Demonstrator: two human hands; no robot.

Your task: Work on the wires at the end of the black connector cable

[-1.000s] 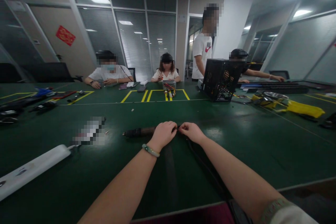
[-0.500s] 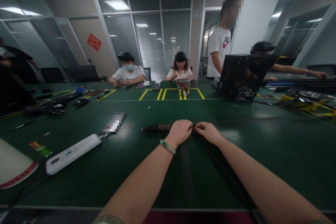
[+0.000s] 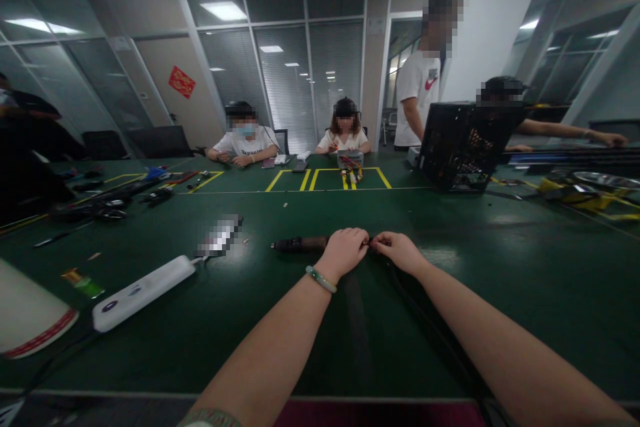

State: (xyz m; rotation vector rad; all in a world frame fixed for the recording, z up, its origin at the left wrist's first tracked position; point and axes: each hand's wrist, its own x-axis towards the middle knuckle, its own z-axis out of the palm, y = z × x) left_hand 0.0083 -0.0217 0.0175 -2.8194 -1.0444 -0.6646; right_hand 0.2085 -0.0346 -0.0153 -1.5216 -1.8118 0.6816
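A dark, rod-shaped tool [image 3: 300, 244] lies crosswise on the green table [image 3: 240, 347], its tip toward the left. My left hand [image 3: 345, 250] is wrapped over its right part and hides that stretch. Right beside it, my right hand [image 3: 399, 250] pinches the tool's right end, where a black cable [image 3: 415, 300] comes off and runs down toward the table's front edge. The fingertips of both hands nearly touch. What exactly lies between my right fingertips is too small to make out.
At the left are a white power strip [image 3: 145, 293], a phone-like device [image 3: 223, 236], a small green bottle [image 3: 83, 283] and a pale cup [image 3: 30, 313]. A black computer case [image 3: 450, 147] stands at the back right. Several people are across the table.
Both hands keep their hold on the tool, with only slight finger movement. The view has shifted a little, and the standing person's head has moved slightly.
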